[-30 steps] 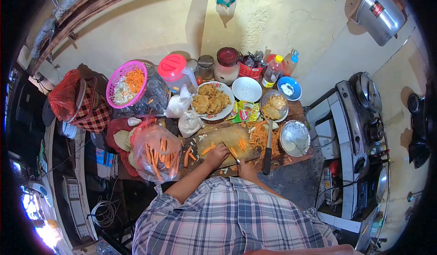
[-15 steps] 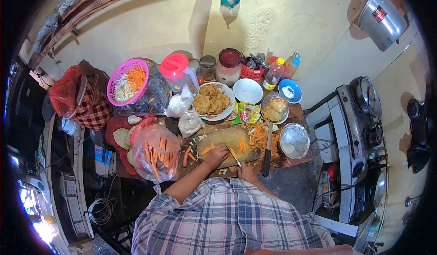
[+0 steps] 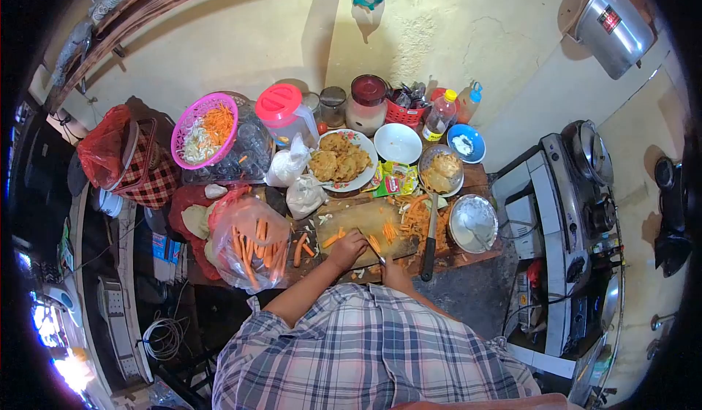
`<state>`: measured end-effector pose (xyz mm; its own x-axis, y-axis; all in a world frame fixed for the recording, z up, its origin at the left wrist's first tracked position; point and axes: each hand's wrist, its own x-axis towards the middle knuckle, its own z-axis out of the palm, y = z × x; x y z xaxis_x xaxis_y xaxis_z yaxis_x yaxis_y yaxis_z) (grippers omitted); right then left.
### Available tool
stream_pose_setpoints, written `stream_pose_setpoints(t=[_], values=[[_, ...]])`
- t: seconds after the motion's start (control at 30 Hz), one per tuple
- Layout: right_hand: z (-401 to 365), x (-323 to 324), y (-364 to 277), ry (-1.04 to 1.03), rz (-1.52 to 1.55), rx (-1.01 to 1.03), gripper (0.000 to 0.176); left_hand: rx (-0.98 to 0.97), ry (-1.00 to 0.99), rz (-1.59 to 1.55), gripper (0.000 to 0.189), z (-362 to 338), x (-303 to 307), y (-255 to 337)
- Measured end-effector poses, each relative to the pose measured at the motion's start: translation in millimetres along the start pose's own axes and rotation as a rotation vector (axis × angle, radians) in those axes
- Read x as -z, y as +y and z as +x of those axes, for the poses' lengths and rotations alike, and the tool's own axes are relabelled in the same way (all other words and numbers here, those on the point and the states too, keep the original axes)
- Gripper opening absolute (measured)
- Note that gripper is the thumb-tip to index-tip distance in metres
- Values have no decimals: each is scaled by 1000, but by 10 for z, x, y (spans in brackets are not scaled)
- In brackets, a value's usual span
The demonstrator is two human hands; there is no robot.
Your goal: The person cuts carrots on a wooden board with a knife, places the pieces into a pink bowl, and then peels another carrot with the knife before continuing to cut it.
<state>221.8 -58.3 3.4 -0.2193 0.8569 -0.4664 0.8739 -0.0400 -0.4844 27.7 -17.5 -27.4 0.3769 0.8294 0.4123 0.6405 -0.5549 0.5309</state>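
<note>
Red bag [image 3: 102, 158]: far left of the frame, next to a checked bag.
Pink basket [image 3: 203, 130]: upper left, tipped up, with orange and white shreds inside.
Clear bag [image 3: 252, 245]: left of the middle, at the near edge of the table, full of whole carrots.
Jug [image 3: 284, 114]: by the wall behind the board, with a pink lid.
Plate [image 3: 371, 163]: just behind the board, piled with brown fried cakes.
Left hand [image 3: 349, 247]: lower middle of the frame, fingers curled down on a carrot, pressing it onto the board.
Carrot [image 3: 330, 240]: lies flat on the board, with one end sticking out to the left of the left hand.
Cutting board [image 3: 362, 216]: wooden, in the middle of the table, under the left hand.
Small knife [image 3: 374, 250]: its thin blade slants just to the right of the left hand's fingers.
Right hand [image 3: 395, 269]: bottom middle, just right of the left hand, closed tight around the small knife's handle.
Carrot sticks [image 3: 390, 231]: a little orange pile on the board, right of the blade, with a bigger heap further right.
Big knife [image 3: 429, 243]: black handle, lying alone at the right end of the board, with no hand on it.
Metal bowl [image 3: 453, 227]: just right of the big knife.
Stove [image 3: 585, 205]: far right of the frame, with a pot on top.
</note>
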Motion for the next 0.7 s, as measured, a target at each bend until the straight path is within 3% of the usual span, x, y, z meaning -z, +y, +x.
stream_pose_setpoints(t=[0.23,0.7], values=[[61,-183,226,52,141,78,26,19,16,20,10,13,-7,20],[196,-268,211,62,125,137,29,23,17,20,9,9,-52,27]])
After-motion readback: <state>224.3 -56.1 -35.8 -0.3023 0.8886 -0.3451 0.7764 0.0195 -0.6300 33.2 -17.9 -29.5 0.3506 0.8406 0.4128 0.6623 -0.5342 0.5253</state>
